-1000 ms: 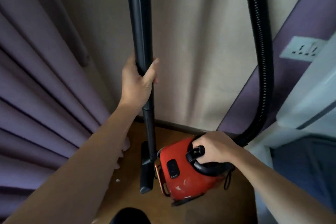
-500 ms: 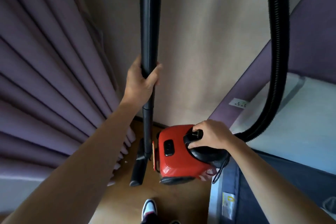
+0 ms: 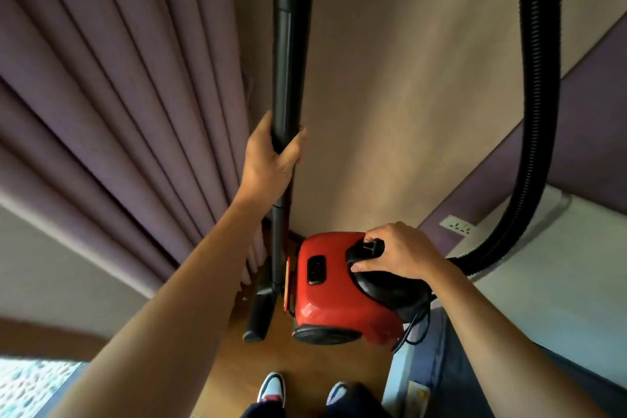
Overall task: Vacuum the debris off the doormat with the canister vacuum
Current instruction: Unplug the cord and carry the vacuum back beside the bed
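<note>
A red canister vacuum (image 3: 334, 295) hangs just above the wooden floor (image 3: 305, 370), and my right hand (image 3: 397, 251) is closed around its black carry handle. My left hand (image 3: 271, 159) grips the black wand (image 3: 291, 44), which stands nearly upright. The black floor nozzle (image 3: 259, 316) hangs at the wand's lower end, left of the canister. The ribbed black hose (image 3: 539, 78) arcs from the canister's right side up out of view. A pale patterned mat (image 3: 30, 383) shows at the bottom left corner, mostly cut off.
Purple curtains (image 3: 118, 95) hang on the left, reaching the floor beside the nozzle. A beige wall (image 3: 407, 78) stands ahead. A bed with white and blue bedding (image 3: 543, 299) lies on the right, below a wall socket (image 3: 458, 224). My shoes (image 3: 271, 392) are at the bottom.
The canister and wand have come back towards me, away from the corner. The view has widened, so my shoes, more floor and the patterned mat now show.
</note>
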### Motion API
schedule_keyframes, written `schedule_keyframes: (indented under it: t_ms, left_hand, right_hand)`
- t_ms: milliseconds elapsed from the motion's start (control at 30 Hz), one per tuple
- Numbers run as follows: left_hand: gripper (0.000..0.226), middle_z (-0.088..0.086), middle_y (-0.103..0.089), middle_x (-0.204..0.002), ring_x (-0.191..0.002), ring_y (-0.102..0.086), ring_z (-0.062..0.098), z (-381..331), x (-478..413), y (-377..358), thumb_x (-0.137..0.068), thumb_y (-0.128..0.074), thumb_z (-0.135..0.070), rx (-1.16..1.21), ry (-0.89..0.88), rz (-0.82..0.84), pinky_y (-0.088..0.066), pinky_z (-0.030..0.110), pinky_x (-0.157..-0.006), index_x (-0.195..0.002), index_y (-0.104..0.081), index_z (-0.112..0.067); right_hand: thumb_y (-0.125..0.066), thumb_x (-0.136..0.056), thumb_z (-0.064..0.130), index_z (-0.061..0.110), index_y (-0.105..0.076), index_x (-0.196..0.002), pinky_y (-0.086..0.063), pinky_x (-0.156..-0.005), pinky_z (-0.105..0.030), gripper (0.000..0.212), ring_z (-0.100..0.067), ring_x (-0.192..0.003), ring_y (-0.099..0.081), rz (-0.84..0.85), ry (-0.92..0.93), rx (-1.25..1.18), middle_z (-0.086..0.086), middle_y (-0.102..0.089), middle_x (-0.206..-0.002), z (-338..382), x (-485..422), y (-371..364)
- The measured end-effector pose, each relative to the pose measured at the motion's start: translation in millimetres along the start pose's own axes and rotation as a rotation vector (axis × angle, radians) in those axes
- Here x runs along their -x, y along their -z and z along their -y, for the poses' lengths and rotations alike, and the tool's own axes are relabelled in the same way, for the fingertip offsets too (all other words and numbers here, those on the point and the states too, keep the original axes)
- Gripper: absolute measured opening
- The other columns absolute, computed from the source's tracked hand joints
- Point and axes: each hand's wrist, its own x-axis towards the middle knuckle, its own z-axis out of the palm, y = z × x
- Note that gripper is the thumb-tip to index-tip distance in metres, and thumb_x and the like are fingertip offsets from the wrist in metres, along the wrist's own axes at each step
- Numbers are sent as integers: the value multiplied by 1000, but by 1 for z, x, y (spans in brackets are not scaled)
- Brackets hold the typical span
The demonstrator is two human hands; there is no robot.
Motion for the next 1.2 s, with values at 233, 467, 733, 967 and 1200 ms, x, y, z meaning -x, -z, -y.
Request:
schedule_keyframes:
  t_ms: [233,467,733,967,1200]
  left_hand:
    - [23,18,-59,-69,-58,-58,31,-10,27,2,-96,-63,-26,-118,25,-168,-52,45,-57,-96,-53,-6]
    - [19,-1,-56,-67,-55,-56,12,-36,92,13,-98,-60,-4,-266,82,-465,-49,29,-54,-92,-51,-19]
    - [20,2,-54,-63,-52,-53,13,-76,206,44,-96,-63,-7,-412,190,-867,-47,27,-53,-86,-52,-20]
    - [11,-9,-57,-59,-50,-54,9,-120,329,88,-93,-66,-24,-551,209,-1166,-47,29,-55,-87,-57,-26]
    - [14,3,-56,-62,-52,-55,8,-174,467,129,-98,-63,-14,-666,202,-1353,-47,23,-55,-90,-53,-20]
  right_hand:
    - [-69,-65,84,30,-73,-105,-53,-77,-32,68,-18,-91,-71,21,214,103,7,-76,-100,-3,-26,-1]
    - [-67,-69,84,31,-73,-104,-47,-72,-31,64,-17,-94,-69,98,506,163,11,-75,-103,10,-37,-4]
    - [-68,-65,86,37,-72,-117,-50,-88,-35,72,-21,-111,-66,217,806,262,10,-74,-116,68,-6,-36]
    - [-62,-65,90,38,-70,-111,-52,-88,-36,70,-21,-110,-69,296,1076,427,10,-75,-113,150,55,-91]
    - [-62,-65,90,30,-68,-96,-53,-79,-33,68,-19,-98,-70,343,1289,520,9,-75,-99,235,142,-157]
